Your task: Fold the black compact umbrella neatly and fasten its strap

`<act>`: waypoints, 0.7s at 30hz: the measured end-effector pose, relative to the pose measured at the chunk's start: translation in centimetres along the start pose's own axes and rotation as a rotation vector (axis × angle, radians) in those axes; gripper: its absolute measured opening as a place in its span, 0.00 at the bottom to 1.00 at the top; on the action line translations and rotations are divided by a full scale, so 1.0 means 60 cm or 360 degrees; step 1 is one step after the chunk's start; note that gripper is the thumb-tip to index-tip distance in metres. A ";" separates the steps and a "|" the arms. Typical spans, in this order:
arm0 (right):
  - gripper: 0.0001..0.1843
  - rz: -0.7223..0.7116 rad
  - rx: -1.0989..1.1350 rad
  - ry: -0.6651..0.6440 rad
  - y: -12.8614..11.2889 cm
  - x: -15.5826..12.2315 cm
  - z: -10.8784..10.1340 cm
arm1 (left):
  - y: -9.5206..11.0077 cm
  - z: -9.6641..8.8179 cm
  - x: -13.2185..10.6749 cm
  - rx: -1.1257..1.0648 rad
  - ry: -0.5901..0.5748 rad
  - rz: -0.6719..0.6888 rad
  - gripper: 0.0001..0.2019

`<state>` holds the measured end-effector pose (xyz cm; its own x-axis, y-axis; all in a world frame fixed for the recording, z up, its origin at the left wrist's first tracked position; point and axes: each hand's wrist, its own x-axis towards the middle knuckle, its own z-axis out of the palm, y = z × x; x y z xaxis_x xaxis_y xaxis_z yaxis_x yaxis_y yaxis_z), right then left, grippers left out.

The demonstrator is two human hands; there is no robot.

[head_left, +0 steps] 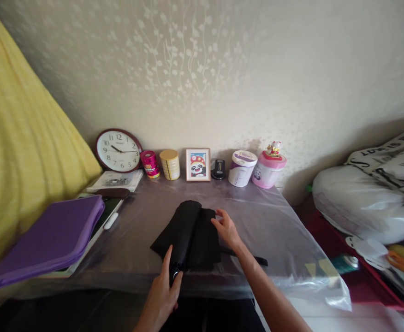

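— Plastic-sheeted table against a patterned wall: what is under way?
— A black folding umbrella lies mid-table. The left hand grips its handle at the near edge, while the right hand, fingers spread, presses the canopy flat. It looks like the cloth is being gathered, and rolling it tight would need that handle held steady.
— And the containers?
— Pink tub, white tub, red tin, yellow tin: all lidded, contents unseen.
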<state>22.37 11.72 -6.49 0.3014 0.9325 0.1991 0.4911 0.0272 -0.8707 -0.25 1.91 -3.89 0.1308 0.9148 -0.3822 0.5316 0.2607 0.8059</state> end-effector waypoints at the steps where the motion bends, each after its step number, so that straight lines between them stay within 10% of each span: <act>1: 0.19 0.0023 0.0044 -0.0027 -0.004 0.000 0.001 | 0.000 -0.001 0.000 -0.0008 -0.0014 0.0005 0.33; 21: 0.16 0.0037 0.0025 -0.0375 -0.080 -0.006 0.005 | 0.003 -0.004 -0.002 -0.0026 -0.0086 -0.0041 0.33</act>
<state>19.67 11.33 -2.54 0.1124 0.9912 0.0703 0.4731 0.0088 -0.8810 -0.38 1.92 -3.56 0.1625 0.8897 -0.4267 0.5218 0.2895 0.8024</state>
